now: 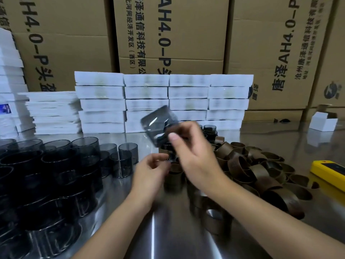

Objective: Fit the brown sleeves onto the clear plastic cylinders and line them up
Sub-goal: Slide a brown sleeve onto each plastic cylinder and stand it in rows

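So the right hand [194,156] is up above the middle of the counter [168,230], gripping a smoky see-through cylinder [158,122] with thumb and fingers. The cylinder is tilted with its open end facing up-left, and it's pretty motion-blurred. There's something brownish right at the fingers, but I honestly can't tell if that's a sleeve on it.

The left hand [151,171] sits lower, just beside the right wrist, with its fingers curled in. I can't tell whether it's pinching anything, it's too smeared.

The bare cylinders [56,165] are crowded along the left edge, mostly standing upright and some stacked. The loose brown sleeves [252,165] are heaped on the right side, and a few more of them [173,176] stand in the middle under the hands.

A yellow gadget [328,171] lies at the right edge. Stacks of white boxes [164,101] run along the back edge with big cardboard cartons [171,34] behind them, and there's a small open white box [323,122] at the back right corner.
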The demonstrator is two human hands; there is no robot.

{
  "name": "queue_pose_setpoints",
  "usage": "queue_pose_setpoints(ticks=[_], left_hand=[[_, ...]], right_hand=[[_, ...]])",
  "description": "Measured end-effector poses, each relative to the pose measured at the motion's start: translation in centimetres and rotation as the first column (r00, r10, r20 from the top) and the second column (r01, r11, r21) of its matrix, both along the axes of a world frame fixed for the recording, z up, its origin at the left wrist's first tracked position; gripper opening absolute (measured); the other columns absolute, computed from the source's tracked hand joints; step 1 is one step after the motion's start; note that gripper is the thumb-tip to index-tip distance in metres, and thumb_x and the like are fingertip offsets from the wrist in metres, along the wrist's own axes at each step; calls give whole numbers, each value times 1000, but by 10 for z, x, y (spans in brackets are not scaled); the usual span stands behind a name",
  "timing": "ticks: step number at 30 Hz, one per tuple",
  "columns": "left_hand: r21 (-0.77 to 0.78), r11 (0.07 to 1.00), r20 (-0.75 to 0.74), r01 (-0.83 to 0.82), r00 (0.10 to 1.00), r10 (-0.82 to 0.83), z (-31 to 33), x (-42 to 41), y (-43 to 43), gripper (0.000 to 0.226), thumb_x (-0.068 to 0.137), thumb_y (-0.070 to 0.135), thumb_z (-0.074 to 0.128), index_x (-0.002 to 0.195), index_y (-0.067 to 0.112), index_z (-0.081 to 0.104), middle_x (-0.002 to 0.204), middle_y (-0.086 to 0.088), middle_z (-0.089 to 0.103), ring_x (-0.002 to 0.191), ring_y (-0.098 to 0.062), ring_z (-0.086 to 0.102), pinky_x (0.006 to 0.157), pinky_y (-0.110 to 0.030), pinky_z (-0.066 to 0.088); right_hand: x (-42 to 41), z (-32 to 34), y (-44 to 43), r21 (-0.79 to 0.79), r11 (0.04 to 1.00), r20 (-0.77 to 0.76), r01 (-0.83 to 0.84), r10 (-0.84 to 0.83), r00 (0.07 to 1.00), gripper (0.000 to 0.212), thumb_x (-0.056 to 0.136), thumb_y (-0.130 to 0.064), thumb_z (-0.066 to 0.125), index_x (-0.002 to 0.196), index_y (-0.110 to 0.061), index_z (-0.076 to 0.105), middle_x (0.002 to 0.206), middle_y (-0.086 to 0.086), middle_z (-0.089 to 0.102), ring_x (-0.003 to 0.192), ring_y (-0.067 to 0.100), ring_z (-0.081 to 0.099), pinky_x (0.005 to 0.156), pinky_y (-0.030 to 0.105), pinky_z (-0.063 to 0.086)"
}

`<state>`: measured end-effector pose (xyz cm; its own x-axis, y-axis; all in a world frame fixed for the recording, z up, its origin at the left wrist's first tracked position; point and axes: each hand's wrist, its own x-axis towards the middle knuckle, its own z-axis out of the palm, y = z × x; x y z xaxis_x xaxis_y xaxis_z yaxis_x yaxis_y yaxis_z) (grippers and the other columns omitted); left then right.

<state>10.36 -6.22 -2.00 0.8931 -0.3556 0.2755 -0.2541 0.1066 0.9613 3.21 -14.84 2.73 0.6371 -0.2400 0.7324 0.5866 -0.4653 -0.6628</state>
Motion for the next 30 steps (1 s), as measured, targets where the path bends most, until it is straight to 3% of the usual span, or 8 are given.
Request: queue_pose_setpoints(ticks=[6,10,13,16,19,21,25,30], left_hand=[[-68,989,97,135,987,-128,-5,-2,-5,65,74,5,79,118,41,49,110,4,62,92,-8,62,75,-20,50],[-31,983,208,179,963,-169,-11,-1,-2,87,61,24,90,130,49,42,118,13,64,107,0,62,81,-13,50],[-95,972,192,215,962,-194,-11,1,-1,80,52,33,89,122,41,52,115,10,69,111,-8,63,90,-25,51],[-138,972,152,188,974,-167,-12,3,0,66,56,25,85,116,30,59,107,7,72,102,-11,68,85,-32,55],[-171,977,81,125,990,-113,-12,7,4,47,62,28,81,105,26,64,99,3,74,95,-16,71,76,-32,60],[-203,973,17,106,994,-105,-11,9,6,49,59,29,87,102,23,64,99,0,74,94,-18,71,74,-32,59],[-252,966,-77,53,994,-75,-10,12,8,40,59,36,79,96,34,64,89,9,72,78,-7,69,67,-26,49],[-332,942,-170,49,979,-111,-8,12,8,48,53,30,88,95,33,64,78,12,66,57,0,58,58,-22,41]], right_hand=[[-8,-19,-51,459,885,-106,-78,141,984,13,94,-4,47,84,-10,54,85,7,66,85,19,64,76,30,52],[-8,-27,-41,430,898,-222,-97,209,952,15,93,-2,50,81,-9,55,73,0,65,68,8,65,63,21,54],[-7,-31,-36,311,950,-314,19,84,946,6,92,-16,56,87,-17,59,80,-1,65,68,7,64,65,25,56],[-10,-33,-43,-31,966,-288,255,-253,924,5,91,-30,56,96,-29,56,95,-9,60,78,5,60,82,27,49],[-12,-36,-53,-526,685,-95,504,-636,766,17,91,-35,50,97,-26,64,112,-13,56,105,7,46,94,27,22],[-11,-38,-58,-671,545,-82,503,-729,680,28,91,-41,46,94,-27,70,128,-10,54,121,13,37,100,31,11],[-9,-43,-62,-769,507,-203,390,-772,603,45,90,-52,41,114,-25,66,142,-5,45,132,19,28,112,43,-7],[-10,-39,-62,-707,529,-155,469,-764,627,60,86,-57,47,134,-22,49,142,-9,41,132,17,30,115,39,1]])
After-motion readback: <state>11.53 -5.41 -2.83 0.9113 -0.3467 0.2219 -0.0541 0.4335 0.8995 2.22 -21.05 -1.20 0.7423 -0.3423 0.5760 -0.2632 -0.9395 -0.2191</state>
